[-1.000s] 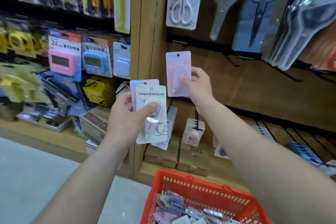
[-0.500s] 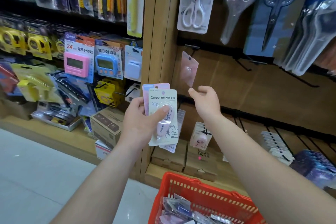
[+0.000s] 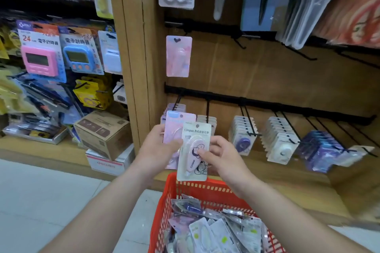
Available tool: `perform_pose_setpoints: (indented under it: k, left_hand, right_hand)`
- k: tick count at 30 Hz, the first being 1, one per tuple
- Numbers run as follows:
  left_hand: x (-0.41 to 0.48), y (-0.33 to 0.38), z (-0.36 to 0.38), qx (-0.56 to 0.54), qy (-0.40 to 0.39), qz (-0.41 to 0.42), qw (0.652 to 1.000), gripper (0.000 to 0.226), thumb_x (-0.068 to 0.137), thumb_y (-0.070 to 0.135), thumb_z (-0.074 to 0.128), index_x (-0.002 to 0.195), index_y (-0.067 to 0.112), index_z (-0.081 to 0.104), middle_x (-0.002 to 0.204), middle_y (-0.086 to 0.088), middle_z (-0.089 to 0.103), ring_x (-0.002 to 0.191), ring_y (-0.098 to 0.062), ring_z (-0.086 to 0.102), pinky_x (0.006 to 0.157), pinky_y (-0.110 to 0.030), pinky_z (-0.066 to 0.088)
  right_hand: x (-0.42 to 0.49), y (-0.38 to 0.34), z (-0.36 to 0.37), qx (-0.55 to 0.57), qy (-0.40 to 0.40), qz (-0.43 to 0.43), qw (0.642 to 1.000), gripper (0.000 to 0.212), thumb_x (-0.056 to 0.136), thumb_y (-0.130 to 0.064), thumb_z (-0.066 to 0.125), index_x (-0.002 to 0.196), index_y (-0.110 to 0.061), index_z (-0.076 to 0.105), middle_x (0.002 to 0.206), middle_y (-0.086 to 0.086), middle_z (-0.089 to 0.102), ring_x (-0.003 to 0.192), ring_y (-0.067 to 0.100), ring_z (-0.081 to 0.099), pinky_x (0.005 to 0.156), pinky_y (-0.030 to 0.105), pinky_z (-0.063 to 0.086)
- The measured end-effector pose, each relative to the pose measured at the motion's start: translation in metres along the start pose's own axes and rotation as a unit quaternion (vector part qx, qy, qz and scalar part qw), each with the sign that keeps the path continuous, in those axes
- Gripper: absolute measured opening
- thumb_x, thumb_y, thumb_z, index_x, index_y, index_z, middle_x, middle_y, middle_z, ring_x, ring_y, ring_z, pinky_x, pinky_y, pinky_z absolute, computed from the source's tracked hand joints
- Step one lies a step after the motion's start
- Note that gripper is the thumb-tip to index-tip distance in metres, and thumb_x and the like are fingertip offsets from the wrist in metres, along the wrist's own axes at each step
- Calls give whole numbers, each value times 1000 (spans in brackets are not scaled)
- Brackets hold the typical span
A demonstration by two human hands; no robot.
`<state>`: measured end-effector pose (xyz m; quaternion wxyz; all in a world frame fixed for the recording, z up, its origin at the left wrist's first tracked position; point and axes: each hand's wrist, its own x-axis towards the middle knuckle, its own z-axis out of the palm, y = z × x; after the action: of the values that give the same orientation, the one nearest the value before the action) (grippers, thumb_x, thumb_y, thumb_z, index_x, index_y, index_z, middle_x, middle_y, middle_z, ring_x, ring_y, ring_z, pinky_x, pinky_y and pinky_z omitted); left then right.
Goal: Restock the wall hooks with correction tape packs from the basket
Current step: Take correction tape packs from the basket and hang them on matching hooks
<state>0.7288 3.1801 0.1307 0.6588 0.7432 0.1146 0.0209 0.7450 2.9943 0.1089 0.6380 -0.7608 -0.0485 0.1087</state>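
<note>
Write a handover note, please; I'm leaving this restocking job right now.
Left hand grips a pink card-backed correction tape pack. Right hand pinches a white card-backed Campus tape pack in front of it.
Done: one pink blister pack hangs on the upper rail's leftmost hook.
Left: hang both held packs, then the many packs in the red plastic basket; bare black wire hooks wait to the right.

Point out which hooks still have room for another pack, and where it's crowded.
Free: the bare hooks on the middle rail, right of the lone pink pack. Crowded: the stacked packs along the lower rail.
</note>
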Motion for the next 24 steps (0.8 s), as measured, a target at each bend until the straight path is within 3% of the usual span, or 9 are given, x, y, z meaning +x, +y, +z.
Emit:
perform_pose_setpoints:
  k: [3, 6, 9, 11, 13, 16, 20, 24]
  left_hand:
    - [-5, -12, 14, 32, -25, -9, 999, 20, 97, 18, 69, 102, 33, 57, 107, 7, 73, 88, -11, 74, 67, -31, 59]
    - [-7, -17, 29, 48, -44, -15, 998, 20, 96, 16, 71, 108, 28, 61, 104, 6, 77, 81, -8, 76, 61, -28, 58]
    - [-8, -18, 48, 72, -63, -22, 995, 21, 95, 18, 73, 111, 21, 61, 99, 7, 78, 82, -14, 77, 72, -41, 64]
    - [-7, -19, 62, 85, -79, -27, 993, 21, 94, 20, 74, 109, 24, 60, 101, 6, 77, 84, -17, 78, 79, -49, 63]
    - [-5, -18, 77, 94, -92, -28, 991, 22, 93, 18, 74, 109, 22, 60, 102, 4, 77, 85, -18, 77, 81, -53, 62]
    - [1, -19, 101, 99, -105, -25, 989, 26, 93, 12, 74, 115, 13, 60, 105, -1, 77, 87, -20, 77, 74, -43, 63]
    - [9, -23, 125, 91, -116, -22, 989, 27, 93, 8, 73, 117, 13, 61, 105, -1, 77, 85, -14, 77, 57, -23, 58]
    - [16, -24, 140, 77, -118, -26, 990, 24, 93, 8, 73, 113, 16, 63, 105, -1, 78, 84, -15, 77, 59, -26, 58]
  right_hand:
    - [-11, 32, -32, -9, 28, 36, 999, 21, 97, -14, 69, 116, -15, 60, 105, 0, 79, 100, 19, 75, 92, 48, 59]
    - [-19, 56, -72, -24, 51, 70, 996, 23, 97, -15, 69, 118, -14, 59, 106, 0, 79, 98, 19, 76, 87, 45, 60]
    - [-18, 73, -120, -31, 86, 104, 990, 28, 95, -20, 73, 118, -15, 58, 107, 3, 78, 95, 22, 77, 78, 43, 60]
    - [-15, 82, -150, -29, 120, 121, 985, 26, 95, -20, 73, 115, -16, 57, 106, 6, 77, 95, 26, 76, 83, 49, 61]
    - [-12, 89, -176, -36, 149, 124, 980, 17, 97, -15, 69, 110, -18, 58, 106, 8, 76, 94, 24, 75, 82, 46, 61]
    - [-8, 98, -208, -40, 196, 120, 972, 10, 99, -14, 66, 102, -17, 57, 100, 7, 75, 87, 17, 73, 67, 32, 55]
    - [1, 116, -235, -42, 235, 133, 962, 20, 101, -20, 65, 114, -15, 51, 113, 9, 70, 100, 23, 71, 85, 46, 59]
    - [10, 123, -243, -33, 260, 133, 956, 14, 102, -18, 61, 109, -20, 50, 114, 5, 66, 105, 21, 69, 93, 50, 58]
